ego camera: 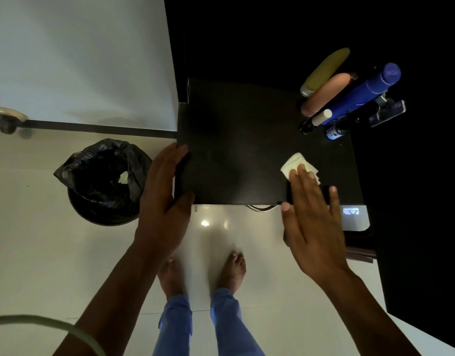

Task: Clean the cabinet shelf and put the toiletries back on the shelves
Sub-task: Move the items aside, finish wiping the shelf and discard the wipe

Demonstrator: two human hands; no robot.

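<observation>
on the far left, against the pale wall, a round bin point(105, 183) lined with a black bag stands on the glossy floor point(28, 240), with a crumpled pale scrap point(123, 177) lying inside it. just right of the bin, the left hand point(164, 201) grips the near left corner of the black shelf point(236, 150): the fingers curl over its left edge while the thumb presses on the front edge, so the hand is closed around the board and holds nothing else. below, between the 2 forearms, 2 bare feet point(203, 273) and blue trouser legs show on the floor. the shelf top is mostly bare and dark across its middle. toward its right front, the right hand point(313, 222) lies flat and wide, fingers spread and stretched forward, with the fingertips pressing a folded white tissue point(294, 164) down onto the shelf surface; the palm hangs off the front edge. at the back right corner of the shelf stand the toiletries, crowded together and touching: a yellow-green bottle point(326, 68), a peach-coloured bottle point(324, 95), a tall blue bottle point(367, 93), a small white-capped tube point(321, 117) in front of them, and a small dark bottle with a blue label point(334, 132). further right a dark object with a handle point(386, 111) is too dim to identify.
</observation>
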